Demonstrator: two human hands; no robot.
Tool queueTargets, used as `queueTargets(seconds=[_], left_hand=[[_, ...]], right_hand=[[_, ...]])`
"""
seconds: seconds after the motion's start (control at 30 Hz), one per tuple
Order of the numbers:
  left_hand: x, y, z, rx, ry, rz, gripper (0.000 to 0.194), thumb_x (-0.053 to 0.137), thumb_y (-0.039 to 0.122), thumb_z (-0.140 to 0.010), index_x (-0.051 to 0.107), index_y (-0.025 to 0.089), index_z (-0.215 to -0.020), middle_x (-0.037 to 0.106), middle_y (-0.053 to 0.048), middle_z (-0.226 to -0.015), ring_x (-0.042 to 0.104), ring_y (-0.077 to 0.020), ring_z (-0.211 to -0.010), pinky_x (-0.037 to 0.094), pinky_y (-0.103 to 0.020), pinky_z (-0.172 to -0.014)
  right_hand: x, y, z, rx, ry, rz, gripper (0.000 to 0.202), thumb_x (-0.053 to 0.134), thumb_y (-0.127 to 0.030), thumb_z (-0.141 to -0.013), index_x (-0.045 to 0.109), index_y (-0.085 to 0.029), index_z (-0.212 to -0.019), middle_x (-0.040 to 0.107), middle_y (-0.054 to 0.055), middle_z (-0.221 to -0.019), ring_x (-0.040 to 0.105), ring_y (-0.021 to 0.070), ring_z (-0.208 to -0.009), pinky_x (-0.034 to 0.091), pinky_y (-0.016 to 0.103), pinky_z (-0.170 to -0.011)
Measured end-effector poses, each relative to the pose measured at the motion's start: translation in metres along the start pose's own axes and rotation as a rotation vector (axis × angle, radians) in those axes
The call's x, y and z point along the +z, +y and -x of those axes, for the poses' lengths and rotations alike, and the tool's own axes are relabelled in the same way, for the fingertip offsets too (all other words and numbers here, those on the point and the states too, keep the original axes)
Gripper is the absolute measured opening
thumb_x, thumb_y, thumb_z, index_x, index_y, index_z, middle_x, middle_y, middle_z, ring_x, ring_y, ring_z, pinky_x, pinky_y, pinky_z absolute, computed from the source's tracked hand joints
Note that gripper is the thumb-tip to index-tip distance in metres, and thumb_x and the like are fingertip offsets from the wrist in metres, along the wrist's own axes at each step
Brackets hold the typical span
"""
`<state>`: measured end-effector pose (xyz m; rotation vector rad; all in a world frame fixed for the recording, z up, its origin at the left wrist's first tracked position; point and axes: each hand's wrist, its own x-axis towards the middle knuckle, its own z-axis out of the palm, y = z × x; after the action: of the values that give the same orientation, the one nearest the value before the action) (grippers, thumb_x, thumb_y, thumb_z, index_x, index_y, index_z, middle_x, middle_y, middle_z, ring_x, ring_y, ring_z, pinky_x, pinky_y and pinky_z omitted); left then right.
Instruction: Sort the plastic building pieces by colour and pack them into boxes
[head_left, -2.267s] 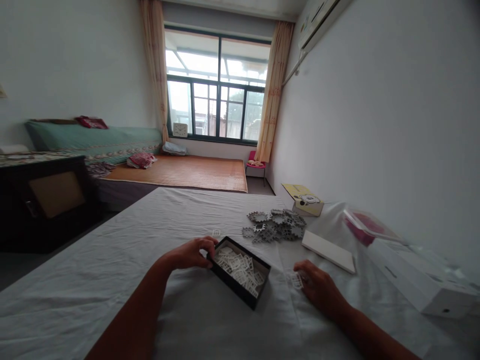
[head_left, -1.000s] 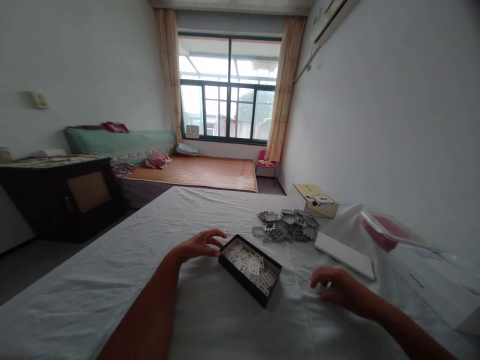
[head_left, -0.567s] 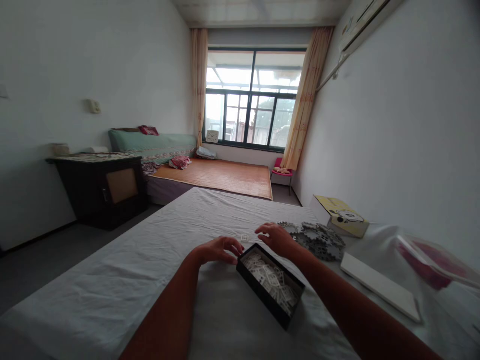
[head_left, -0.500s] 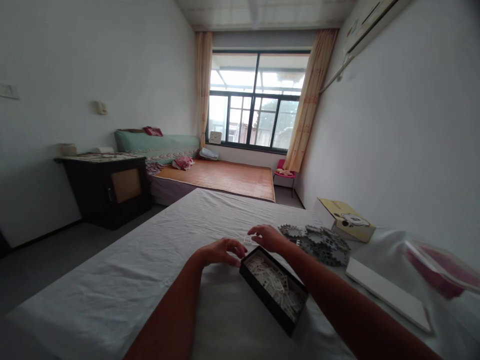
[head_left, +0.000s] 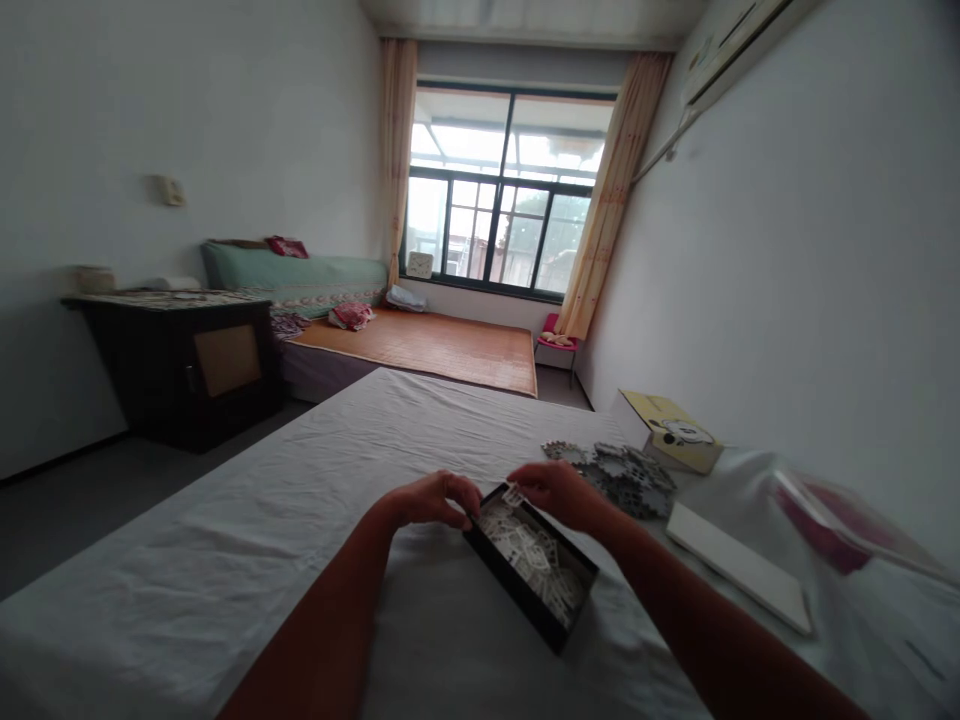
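A black open-topped box (head_left: 517,588) lies slantwise on the white cloth. It holds a pile of small white plastic frame-like pieces (head_left: 536,550). My left hand (head_left: 435,498) curls at the box's far left corner, thumb and fingers closed on its edge. Over the far end of the box, my right hand (head_left: 559,490) pinches one white plastic piece (head_left: 513,496) between thumb and fingertips. Just beyond my right hand lies a heap of grey gear-shaped parts (head_left: 630,478).
To the right are a white flat slab (head_left: 739,565), a yellow printed carton (head_left: 671,430) and a pink tub (head_left: 825,520). The cloth-covered table (head_left: 285,540) reaches towards a bed (head_left: 442,345). A dark cabinet (head_left: 165,365) stands at the left.
The white plastic piece that was on the cloth past the box is now in my right hand, over the box's far end. The view has shifted slightly right.
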<state>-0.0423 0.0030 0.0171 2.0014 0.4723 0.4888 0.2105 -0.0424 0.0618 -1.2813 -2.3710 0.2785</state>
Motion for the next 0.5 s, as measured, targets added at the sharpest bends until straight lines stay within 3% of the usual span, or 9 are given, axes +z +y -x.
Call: queueTargets(seconds=[0.1, 0.2, 0.3, 0.37, 0.43, 0.5], left_hand=[[0.0, 0.001, -0.002, -0.019, 0.01, -0.034, 0.029, 0.077, 0.035, -0.063, 0.071, 0.018, -0.086, 0.063, -0.005, -0.105, 0.059, -0.02, -0.096, 0.045, -0.028, -0.084], [0.002, 0.0, -0.005, -0.059, 0.033, -0.029, 0.029, 0.077, 0.034, -0.062, 0.07, 0.018, -0.084, 0.062, -0.005, -0.107, 0.058, -0.0201, -0.097, 0.045, -0.027, -0.084], [0.006, 0.0, -0.006, -0.089, 0.052, -0.002, 0.029, 0.078, 0.033, -0.061, 0.07, 0.017, -0.083, 0.061, -0.005, -0.11, 0.057, -0.0199, -0.097, 0.044, -0.028, -0.085], [0.01, 0.0, -0.007, -0.1, 0.056, 0.011, 0.028, 0.078, 0.032, -0.06, 0.069, 0.017, -0.082, 0.06, -0.005, -0.11, 0.058, -0.0188, -0.094, 0.045, -0.028, -0.083], [0.013, 0.001, -0.008, -0.107, 0.055, 0.022, 0.029, 0.078, 0.031, -0.06, 0.069, 0.017, -0.083, 0.06, -0.005, -0.109, 0.058, -0.0181, -0.091, 0.046, -0.027, -0.079], [0.014, 0.001, -0.008, -0.129, 0.041, 0.036, 0.034, 0.078, 0.031, -0.06, 0.067, 0.017, -0.089, 0.062, -0.005, -0.103, 0.058, -0.0181, -0.089, 0.047, -0.025, -0.073]], right_hand=[[-0.023, 0.025, 0.063, 0.066, 0.126, 0.041, 0.041, 0.053, -0.039, -0.082, 0.06, -0.021, -0.118, 0.066, 0.007, -0.112, 0.059, 0.0211, -0.102, 0.044, 0.032, -0.09], [-0.054, 0.092, 0.134, 0.401, 0.248, 0.247, 0.055, 0.054, -0.048, -0.078, 0.056, -0.016, -0.123, 0.06, 0.014, -0.12, 0.053, 0.0274, -0.113, 0.039, 0.041, -0.098], [-0.074, 0.167, 0.206, 0.727, 0.1, 0.324, 0.087, 0.064, -0.057, -0.061, 0.045, -0.013, -0.133, 0.048, 0.017, -0.134, 0.045, 0.0364, -0.12, 0.038, 0.048, -0.098], [-0.079, 0.199, 0.241, 0.768, 0.01, 0.25, 0.088, 0.063, -0.057, -0.06, 0.041, -0.018, -0.136, 0.046, 0.012, -0.137, 0.045, 0.0357, -0.121, 0.038, 0.046, -0.1], [-0.081, 0.208, 0.258, 0.746, 0.011, 0.185, 0.082, 0.06, -0.057, -0.063, 0.042, -0.022, -0.136, 0.048, 0.01, -0.136, 0.046, 0.0338, -0.121, 0.038, 0.043, -0.101], [-0.082, 0.193, 0.253, 0.719, 0.083, 0.135, 0.076, 0.056, -0.058, -0.069, 0.043, -0.023, -0.135, 0.048, 0.01, -0.135, 0.047, 0.032, -0.12, 0.04, 0.04, -0.101]])
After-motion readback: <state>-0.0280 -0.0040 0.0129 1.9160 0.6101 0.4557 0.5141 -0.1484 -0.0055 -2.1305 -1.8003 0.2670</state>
